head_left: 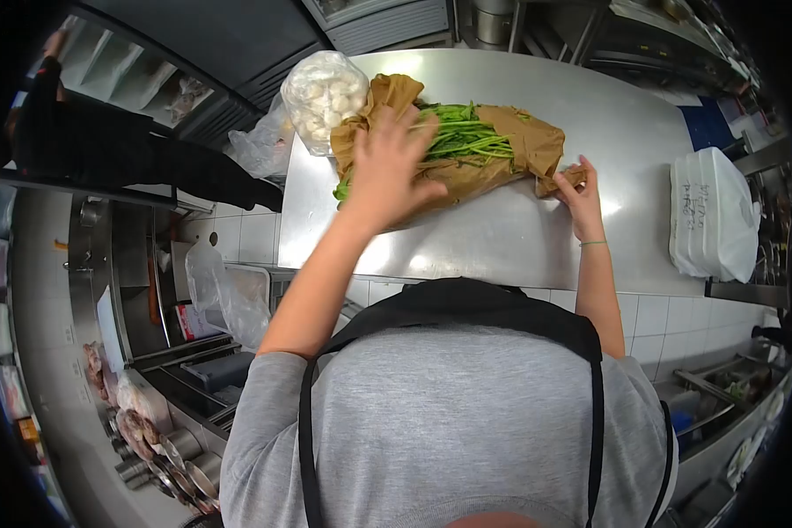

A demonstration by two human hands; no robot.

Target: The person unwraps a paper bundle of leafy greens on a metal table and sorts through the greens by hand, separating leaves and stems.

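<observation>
Brown paper (539, 136) lay crumpled on the stainless-steel counter (629, 110), partly wrapped around a bunch of green stalks (466, 138). The wrap was parted along the top, exposing the stalks at its middle; some leaves protruded at the left end, near the counter edge.

The hands were positioned apart, at opposite ends of the bundle. The left hand (389, 172) was located over the left end, palm down, with fingers spread; motion blur obscured it, and contact with the paper could not be determined. The right hand (581, 198) pinched the paper's right end between thumb and fingers. A thin green band (593, 243) encircled the right wrist.

A clear plastic bag (326, 99) of white pieces stood just beside the bundle's left end. White containers (713, 214) with handwritten markings were stacked at the counter's right end, well apart from the bundle. At far left stood another person (114, 150) in dark clothing.
</observation>
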